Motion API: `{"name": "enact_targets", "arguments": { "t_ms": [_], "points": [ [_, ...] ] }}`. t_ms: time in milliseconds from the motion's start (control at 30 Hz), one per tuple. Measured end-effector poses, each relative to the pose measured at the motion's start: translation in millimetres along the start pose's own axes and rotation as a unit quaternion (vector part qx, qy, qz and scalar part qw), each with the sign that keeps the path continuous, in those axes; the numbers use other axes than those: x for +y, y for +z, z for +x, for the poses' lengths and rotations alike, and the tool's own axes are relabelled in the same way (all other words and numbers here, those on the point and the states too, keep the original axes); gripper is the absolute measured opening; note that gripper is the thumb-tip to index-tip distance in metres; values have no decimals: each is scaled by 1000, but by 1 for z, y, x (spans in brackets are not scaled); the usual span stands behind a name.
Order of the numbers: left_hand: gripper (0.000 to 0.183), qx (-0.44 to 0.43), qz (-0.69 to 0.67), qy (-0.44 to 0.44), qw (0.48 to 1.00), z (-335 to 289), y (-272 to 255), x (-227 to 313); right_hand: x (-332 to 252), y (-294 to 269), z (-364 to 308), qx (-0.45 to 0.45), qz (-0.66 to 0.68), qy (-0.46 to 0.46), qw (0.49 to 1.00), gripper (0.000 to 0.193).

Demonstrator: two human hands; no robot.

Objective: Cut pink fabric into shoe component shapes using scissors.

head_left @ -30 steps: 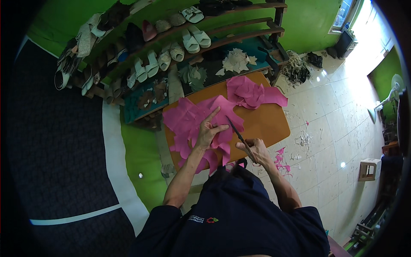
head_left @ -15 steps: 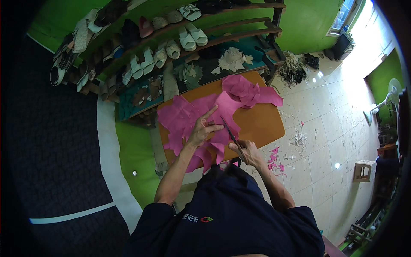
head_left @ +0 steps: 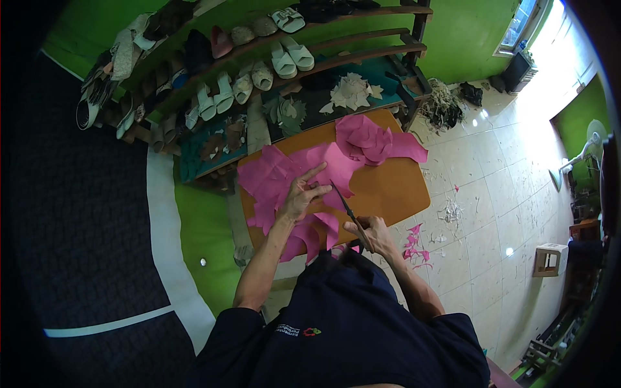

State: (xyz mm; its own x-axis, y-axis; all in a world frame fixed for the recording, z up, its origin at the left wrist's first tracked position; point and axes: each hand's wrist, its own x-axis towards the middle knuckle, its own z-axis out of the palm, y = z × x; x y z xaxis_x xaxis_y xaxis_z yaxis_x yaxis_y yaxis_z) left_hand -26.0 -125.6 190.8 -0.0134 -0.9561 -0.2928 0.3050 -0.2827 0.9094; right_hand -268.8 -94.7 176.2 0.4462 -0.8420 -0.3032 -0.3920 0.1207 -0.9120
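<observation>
My left hand [head_left: 299, 197] is over a pink sheet piece [head_left: 341, 165] above the table, its index finger stretched along it and its thumb pointing right. The piece seems gripped by this hand, though the lower fingers are partly hidden. In my right hand [head_left: 375, 234] is a pair of dark scissors [head_left: 350, 212], fingers wrapped round the handles. Their blades point up and left, the tips close to the left thumb and the pink edge. More pink pieces [head_left: 265, 171] overlap on the left of the orange-brown table [head_left: 394, 194], and a curled pile [head_left: 365, 139] lies at its far side.
Behind the table, a wooden rack [head_left: 362, 58] carries several pairs of shoes and sandals, with pale cut pieces [head_left: 352, 92] on a lower shelf. Pink scraps [head_left: 414, 242] litter the tiled floor at right. Further off stand a fan [head_left: 592, 139] and a small stool [head_left: 550, 260].
The pink piece by my left hand has shifted and turned, its right edge now further left. My right hand and the scissors have moved slightly down.
</observation>
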Motion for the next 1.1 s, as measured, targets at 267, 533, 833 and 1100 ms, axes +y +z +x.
{"name": "enact_targets", "arguments": {
  "t_ms": [267, 533, 833, 1100],
  "points": [
    [84, -52, 52, -3, 997, -14, 13, 4, -19, 4, 0, 26, 45, 24, 998, 65],
    [71, 20, -18, 35, 999, -1, -6, -22, -31, -2, -5, -9, 39, 64, 997, 64],
    [60, -77, 9, 17, 997, -9, -1, 2, -9, 10, 5, -1, 62, 32, 998, 73],
    [55, 20, -60, 26, 998, -3, -6, -12, -16, 7, 2, 17, 58, 42, 997, 75]
  ]
}}
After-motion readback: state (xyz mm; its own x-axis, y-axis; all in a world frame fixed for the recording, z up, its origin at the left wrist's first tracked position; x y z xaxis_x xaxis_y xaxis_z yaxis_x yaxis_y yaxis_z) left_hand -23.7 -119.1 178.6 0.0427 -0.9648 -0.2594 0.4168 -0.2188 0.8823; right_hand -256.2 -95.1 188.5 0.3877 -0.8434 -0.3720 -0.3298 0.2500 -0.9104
